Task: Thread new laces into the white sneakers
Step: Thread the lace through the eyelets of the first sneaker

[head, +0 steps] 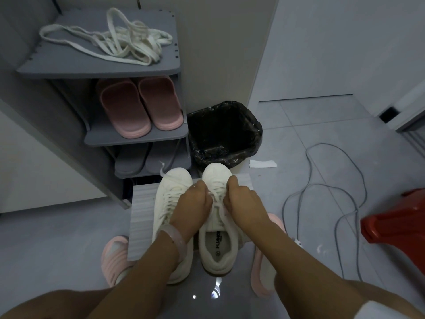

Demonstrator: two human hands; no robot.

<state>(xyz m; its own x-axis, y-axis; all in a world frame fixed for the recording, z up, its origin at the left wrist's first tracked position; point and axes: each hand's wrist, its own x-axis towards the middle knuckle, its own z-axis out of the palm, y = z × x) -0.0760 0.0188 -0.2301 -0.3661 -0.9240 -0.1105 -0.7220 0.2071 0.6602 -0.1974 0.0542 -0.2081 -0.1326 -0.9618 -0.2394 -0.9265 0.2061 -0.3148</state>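
Fingers (202, 192) of both hands curled, lace (215, 199) pinched over right sneaker (218, 226); eyelet may be skipped, grip concealed by knuckles.

Dim, cool indoor light falls evenly from above, leaving soft shadows under the shoe rack's shelves (99, 70) and small bright glints on the glossy floor tiles (216, 293), while the wide-angle lens bends straight lines towards the edges and the near forearms blur slightly.

pale pink bangle (175, 236), pink slippers (115, 259)
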